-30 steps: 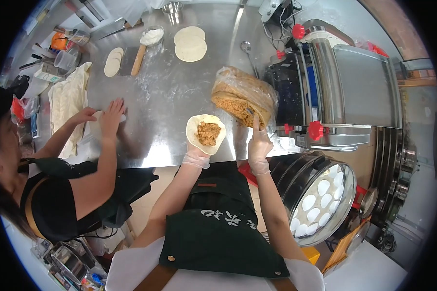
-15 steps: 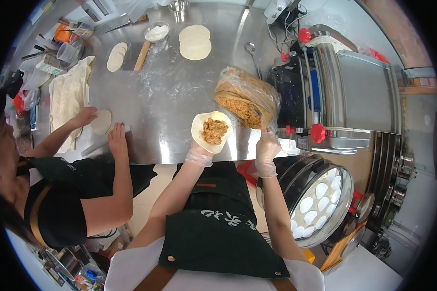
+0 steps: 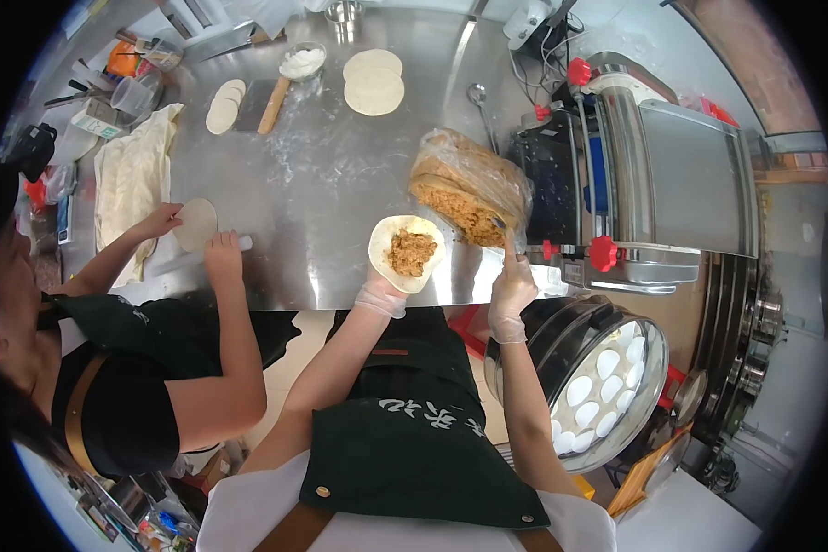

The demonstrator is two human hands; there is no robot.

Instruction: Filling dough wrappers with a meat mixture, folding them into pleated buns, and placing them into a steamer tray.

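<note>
Holding from below, the left grip [image 3: 384, 288] carries the dough wrapper [image 3: 379, 244] with brown filling [image 3: 412, 253] above it; the filling bag [image 3: 477, 167] lies just ahead of the right grip [image 3: 513, 287], whose closing I cannot tell.

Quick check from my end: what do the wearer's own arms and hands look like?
The left hand and right hand wear thin, clear gloves with loose, wrinkled cuffs. Forearms are bare; white sleeves cover the upper arms.
</note>
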